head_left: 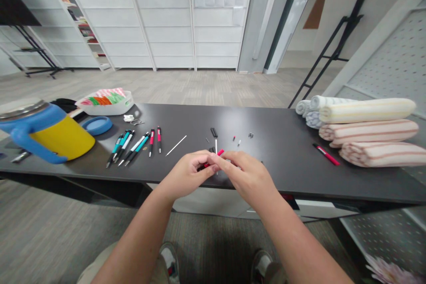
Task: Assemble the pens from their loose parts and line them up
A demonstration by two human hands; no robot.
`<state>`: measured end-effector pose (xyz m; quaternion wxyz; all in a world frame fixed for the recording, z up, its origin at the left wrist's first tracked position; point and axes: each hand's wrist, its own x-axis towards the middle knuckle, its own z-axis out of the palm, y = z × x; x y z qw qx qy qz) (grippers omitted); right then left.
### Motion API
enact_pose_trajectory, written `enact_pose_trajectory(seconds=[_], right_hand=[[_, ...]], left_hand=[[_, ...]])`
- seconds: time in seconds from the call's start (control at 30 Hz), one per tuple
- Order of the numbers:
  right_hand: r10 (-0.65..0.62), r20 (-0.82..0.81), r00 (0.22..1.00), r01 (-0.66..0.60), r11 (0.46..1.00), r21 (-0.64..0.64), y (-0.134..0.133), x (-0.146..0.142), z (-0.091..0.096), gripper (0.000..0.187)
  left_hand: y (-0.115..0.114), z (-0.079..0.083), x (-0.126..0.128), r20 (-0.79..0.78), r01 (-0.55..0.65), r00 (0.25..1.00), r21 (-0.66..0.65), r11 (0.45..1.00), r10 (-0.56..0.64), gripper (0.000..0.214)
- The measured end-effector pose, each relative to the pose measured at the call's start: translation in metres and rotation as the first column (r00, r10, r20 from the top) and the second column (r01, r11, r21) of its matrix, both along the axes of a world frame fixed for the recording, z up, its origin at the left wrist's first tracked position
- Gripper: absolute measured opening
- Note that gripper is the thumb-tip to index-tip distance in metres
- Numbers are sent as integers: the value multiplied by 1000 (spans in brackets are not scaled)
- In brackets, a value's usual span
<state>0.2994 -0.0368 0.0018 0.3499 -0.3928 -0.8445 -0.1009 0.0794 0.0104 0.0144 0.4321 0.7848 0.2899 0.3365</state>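
My left hand (189, 172) and my right hand (244, 175) meet over the near edge of the black table (282, 159). Both are closed round a red and black pen (213, 159) held between the fingertips. Just beyond them lie small pen parts: a black clip piece (214, 132), a thin white refill (176, 145) and a few tiny bits (237, 140). A row of several teal and red pens (133, 144) lies to the left. A single red pen (326, 154) lies at the right.
A yellow mug with blue lid and handle (49, 135) lies on its side at the far left, beside a blue lid (97, 125) and a white tray of coloured items (106, 101). Rolled striped towels (366, 131) are stacked at the right.
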Motion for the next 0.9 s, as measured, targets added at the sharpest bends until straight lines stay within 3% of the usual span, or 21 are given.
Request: enact_pose_trajectory(seconds=[0.17, 0.3, 0.43, 0.53, 0.6, 0.77, 0.9], right_hand=[[60, -53, 997, -58, 998, 33, -2, 5, 7, 30], [-15, -297, 955, 37, 997, 67, -4, 6, 15, 17], [-193, -602, 775, 148, 981, -124, -7, 0, 21, 15], [-242, -754, 611, 78, 966, -247, -9, -4, 22, 16], [-246, -789, 562, 34, 961, -276, -9, -6, 20, 18], [-261, -727, 635, 31, 949, -313, -8, -8, 19, 18], [-244, -653, 717, -72, 905, -419, -4, -9, 21, 19]], left_hand=[[-1, -1, -2, 1, 56, 998, -8, 998, -56, 30], [-1, -2, -3, 61, -18, 998, -14, 1000, 19, 24], [0, -5, -3, 72, -28, 997, -11, 1000, 29, 25], [-1, -8, -2, 97, -15, 995, -54, 998, 21, 21], [-1, -11, -2, 108, -16, 994, -112, 994, 28, 17], [-1, -14, -2, 146, 21, 989, -185, 982, 6, 17], [-2, -13, -2, 155, 0, 987, -178, 984, 28, 20]])
